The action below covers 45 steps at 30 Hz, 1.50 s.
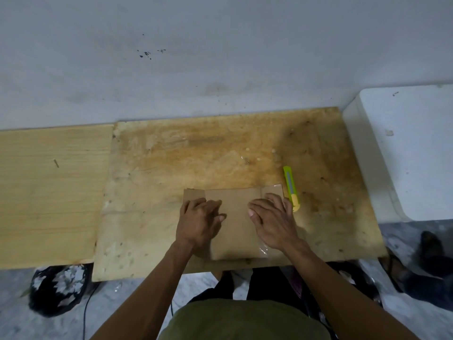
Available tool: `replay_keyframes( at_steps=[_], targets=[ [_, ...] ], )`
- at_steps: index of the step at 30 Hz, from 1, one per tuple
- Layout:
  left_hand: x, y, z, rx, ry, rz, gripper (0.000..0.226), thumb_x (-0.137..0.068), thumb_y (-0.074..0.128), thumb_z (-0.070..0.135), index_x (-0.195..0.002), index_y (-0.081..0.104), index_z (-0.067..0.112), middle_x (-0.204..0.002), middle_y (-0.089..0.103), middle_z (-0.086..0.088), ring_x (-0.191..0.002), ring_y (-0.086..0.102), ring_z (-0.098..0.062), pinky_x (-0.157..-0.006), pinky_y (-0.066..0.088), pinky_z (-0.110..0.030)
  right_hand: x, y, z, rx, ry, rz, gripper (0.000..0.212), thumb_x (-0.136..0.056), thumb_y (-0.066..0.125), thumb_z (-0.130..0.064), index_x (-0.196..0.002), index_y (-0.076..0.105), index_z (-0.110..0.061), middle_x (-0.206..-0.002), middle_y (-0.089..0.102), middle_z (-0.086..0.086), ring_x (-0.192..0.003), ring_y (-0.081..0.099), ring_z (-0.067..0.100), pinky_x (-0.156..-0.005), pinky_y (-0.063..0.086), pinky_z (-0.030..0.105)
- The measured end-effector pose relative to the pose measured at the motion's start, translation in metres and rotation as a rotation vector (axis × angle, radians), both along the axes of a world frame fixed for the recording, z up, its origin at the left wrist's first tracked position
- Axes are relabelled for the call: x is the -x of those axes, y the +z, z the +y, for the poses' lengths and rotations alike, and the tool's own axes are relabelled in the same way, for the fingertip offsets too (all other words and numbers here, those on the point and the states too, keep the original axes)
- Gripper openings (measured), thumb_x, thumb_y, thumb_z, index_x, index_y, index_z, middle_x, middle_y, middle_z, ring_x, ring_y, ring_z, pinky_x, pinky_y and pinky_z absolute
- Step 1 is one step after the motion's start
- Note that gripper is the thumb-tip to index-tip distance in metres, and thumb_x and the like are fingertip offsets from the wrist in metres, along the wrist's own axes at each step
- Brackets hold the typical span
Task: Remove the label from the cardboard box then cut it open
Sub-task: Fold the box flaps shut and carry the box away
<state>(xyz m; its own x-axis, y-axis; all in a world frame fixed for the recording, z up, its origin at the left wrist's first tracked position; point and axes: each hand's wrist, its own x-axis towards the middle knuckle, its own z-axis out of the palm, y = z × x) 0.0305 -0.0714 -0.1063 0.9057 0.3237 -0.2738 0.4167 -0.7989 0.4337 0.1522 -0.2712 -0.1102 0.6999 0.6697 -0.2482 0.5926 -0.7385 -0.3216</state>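
Box point(235, 217) lies flattened on the board point(220, 153), near the board's front edge, roughly centre of view. Plain brown cardboard, face up, with fold lines running front to back near its left and right ends. Clear tape or film shows at the far right corner and again at the near right corner by the wrist. Can't tell whether a label is on it; none readable on the exposed face.

Left hand point(199, 222) rests palm-down on the box's left part, fingers bent and pointing toward the middle, thumb tip on the cardboard. Not gripping anything, just pressing flat. Right hand point(272, 220) rests palm-down on the right part, fingers spread slightly, pointing left and away, thumb toward the centre. Also holds nothing. The two hands are apart, with a bare strip of cardboard between them.

Knife point(291, 187), green-yellow snap-off cutter, lies on the board just beside the box's right edge, long axis running front to back, close to the right hand's fingers but untouched. Blade state not visible.

Board is stained plywood against a grey wall point(220, 57). A paler wood panel point(51, 192) adjoins it on the left. White block point(411, 153) sits at its right. Below the front edge: floor, a dark bag point(58, 288) at left, dark shoes point(431, 256) at right.
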Motion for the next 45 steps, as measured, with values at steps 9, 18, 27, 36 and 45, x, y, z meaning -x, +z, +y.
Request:
replay_keyframes(
  at_steps=[9, 18, 27, 36, 45],
  targets=[
    [0.007, 0.000, -0.022, -0.177, 0.544, 0.051, 0.113, -0.052, 0.082, 0.070, -0.141, 0.039, 0.014, -0.141, 0.042, -0.012, -0.126, 0.040, -0.036, -0.101, 0.038, -0.050, 0.022, 0.000, 0.002, 0.004, -0.463, -0.101, 0.092, -0.066, 0.070, -0.064, -0.145, 0.033, -0.032, -0.156, 0.025, 0.006, -0.137, 0.028, 0.033, -0.105, 0.030, 0.053],
    [-0.006, 0.012, -0.024, 0.010, 0.715, 0.051, 0.115, -0.053, 0.093, 0.046, -0.143, 0.031, 0.011, -0.130, 0.043, -0.013, -0.113, 0.052, -0.037, -0.092, 0.044, -0.046, 0.028, 0.002, 0.016, -0.196, -0.661, 0.017, 0.108, -0.064, 0.087, -0.037, -0.149, 0.020, -0.032, -0.136, 0.043, 0.008, -0.124, 0.045, 0.030, -0.097, 0.046, 0.049],
    [-0.003, 0.013, -0.039, 0.128, 0.533, -0.162, 0.075, -0.082, 0.069, 0.046, -0.146, 0.039, 0.020, -0.130, 0.055, -0.007, -0.110, 0.057, -0.026, -0.086, 0.053, -0.044, 0.046, 0.012, 0.029, -0.444, -0.520, 0.186, 0.053, -0.096, 0.050, -0.027, -0.147, 0.033, -0.029, -0.137, 0.058, -0.008, -0.128, 0.050, 0.014, -0.094, 0.023, 0.011],
    [0.001, 0.000, -0.045, 0.170, 0.380, -0.212, 0.028, -0.091, 0.059, 0.006, -0.115, 0.073, 0.009, -0.120, 0.071, -0.008, -0.115, 0.060, -0.028, -0.092, 0.033, -0.012, 0.031, -0.011, 0.022, -0.470, -0.487, 0.336, 0.036, -0.093, 0.059, -0.012, -0.128, 0.058, -0.023, -0.120, 0.067, -0.010, -0.118, 0.057, 0.008, -0.096, 0.036, 0.006],
    [-0.004, -0.006, -0.036, 0.244, 0.646, -0.021, 0.063, -0.081, 0.078, 0.039, -0.137, 0.053, 0.024, -0.130, 0.053, -0.009, -0.119, 0.049, -0.029, -0.094, 0.044, -0.035, 0.031, -0.028, 0.024, -0.390, -0.639, 0.118, 0.061, -0.075, 0.081, -0.031, -0.126, 0.054, -0.014, -0.125, 0.049, 0.007, -0.119, 0.047, 0.028, -0.098, 0.046, 0.045]
  ],
)
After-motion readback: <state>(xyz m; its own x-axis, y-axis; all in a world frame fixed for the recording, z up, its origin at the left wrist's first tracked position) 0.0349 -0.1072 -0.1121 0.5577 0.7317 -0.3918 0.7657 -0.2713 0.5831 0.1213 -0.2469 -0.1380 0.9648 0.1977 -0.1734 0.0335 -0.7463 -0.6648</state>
